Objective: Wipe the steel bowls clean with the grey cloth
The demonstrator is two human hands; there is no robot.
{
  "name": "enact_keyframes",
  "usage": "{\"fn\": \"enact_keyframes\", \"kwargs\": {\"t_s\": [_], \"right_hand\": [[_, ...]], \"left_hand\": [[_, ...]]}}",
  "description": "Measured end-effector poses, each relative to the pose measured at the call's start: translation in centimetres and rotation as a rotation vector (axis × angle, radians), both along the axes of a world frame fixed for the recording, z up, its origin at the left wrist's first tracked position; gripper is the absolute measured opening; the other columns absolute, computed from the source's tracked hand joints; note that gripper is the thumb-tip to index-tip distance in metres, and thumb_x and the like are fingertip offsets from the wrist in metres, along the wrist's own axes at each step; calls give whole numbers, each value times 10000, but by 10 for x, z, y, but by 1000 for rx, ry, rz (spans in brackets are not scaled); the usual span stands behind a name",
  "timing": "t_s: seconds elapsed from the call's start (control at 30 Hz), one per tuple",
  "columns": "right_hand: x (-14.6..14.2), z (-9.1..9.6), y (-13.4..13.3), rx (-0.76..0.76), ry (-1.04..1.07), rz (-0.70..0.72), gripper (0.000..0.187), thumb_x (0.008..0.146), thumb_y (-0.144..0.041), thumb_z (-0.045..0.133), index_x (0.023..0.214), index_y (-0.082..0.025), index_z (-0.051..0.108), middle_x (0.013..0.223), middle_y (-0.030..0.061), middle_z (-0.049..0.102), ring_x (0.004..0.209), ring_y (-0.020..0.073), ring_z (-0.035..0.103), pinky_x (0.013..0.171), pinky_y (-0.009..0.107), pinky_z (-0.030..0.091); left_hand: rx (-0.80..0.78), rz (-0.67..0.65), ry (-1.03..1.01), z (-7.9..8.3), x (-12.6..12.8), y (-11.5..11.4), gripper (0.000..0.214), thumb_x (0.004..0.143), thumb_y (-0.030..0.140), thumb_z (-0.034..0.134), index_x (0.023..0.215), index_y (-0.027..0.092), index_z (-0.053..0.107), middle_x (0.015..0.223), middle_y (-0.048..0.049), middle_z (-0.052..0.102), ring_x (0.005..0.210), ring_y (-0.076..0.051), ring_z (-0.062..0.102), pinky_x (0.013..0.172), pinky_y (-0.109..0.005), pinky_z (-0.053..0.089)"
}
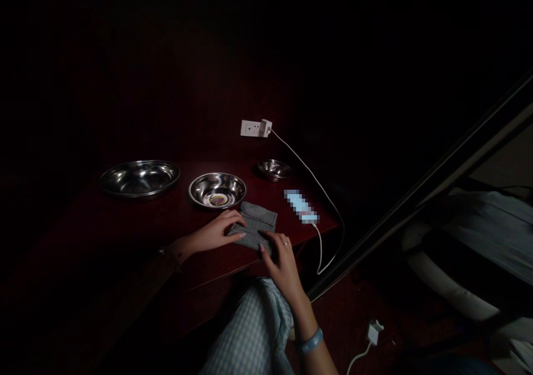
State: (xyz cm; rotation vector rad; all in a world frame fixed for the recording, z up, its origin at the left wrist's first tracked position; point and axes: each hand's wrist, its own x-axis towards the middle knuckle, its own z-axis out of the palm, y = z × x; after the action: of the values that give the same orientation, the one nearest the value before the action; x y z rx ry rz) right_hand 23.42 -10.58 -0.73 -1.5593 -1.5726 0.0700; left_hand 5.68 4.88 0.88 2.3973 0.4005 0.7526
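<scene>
A folded grey cloth point(260, 219) lies on the dark red table point(125, 225) near its front right edge. My left hand point(219, 232) rests flat on the cloth's left side, fingers stretched out. My right hand point(281, 258), with a ring on one finger and a blue wristband, touches the cloth's near edge with its fingertips, fingers extended. Just behind the cloth stands a steel bowl point(217, 189) with something colourful inside.
A wide steel plate point(139, 178) sits at the left, a small steel bowl point(273, 168) at the back right. A phone point(300, 206) lies right of the cloth, cabled to a white power strip point(255, 128). A dark rail point(416, 197) slants at right. Another charger point(373, 332) lies on the floor.
</scene>
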Motion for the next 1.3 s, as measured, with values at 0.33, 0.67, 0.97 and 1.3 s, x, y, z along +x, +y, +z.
{"fn": "enact_keyframes", "kwargs": {"t_s": [0.33,0.67,0.97,1.3], "right_hand": [[1,-2,6,18,110,5,256,952,-297,461,1161,-251,603,1073,54,642,1032,205,575,926,365,439],[-1,0,4,64,144,-2,253,960,-301,456,1153,-246,610,1090,62,640,1040,199,585,919,357,457],[-1,2,5,14,21,-12,237,946,-302,492,1105,-265,663,1057,58,633,1001,196,599,873,344,476],[4,-2,-3,31,-83,47,279,946,-280,488,1161,-293,666,1325,70,558,1187,227,524,1006,453,440]], "left_hand": [[-50,-47,43,-1,0,3,178,901,349,514,879,194,598,962,-37,634,958,-186,544,892,-335,434],[46,88,103,3,1,-2,234,923,403,451,879,216,584,852,-16,563,843,-183,533,810,-321,432],[60,4,47,0,3,-1,191,933,317,447,937,225,614,1160,-67,584,1107,-213,493,1012,-382,386],[2,24,20,-6,6,2,172,922,341,467,920,206,575,1067,-65,600,1052,-204,512,983,-385,409]]}}
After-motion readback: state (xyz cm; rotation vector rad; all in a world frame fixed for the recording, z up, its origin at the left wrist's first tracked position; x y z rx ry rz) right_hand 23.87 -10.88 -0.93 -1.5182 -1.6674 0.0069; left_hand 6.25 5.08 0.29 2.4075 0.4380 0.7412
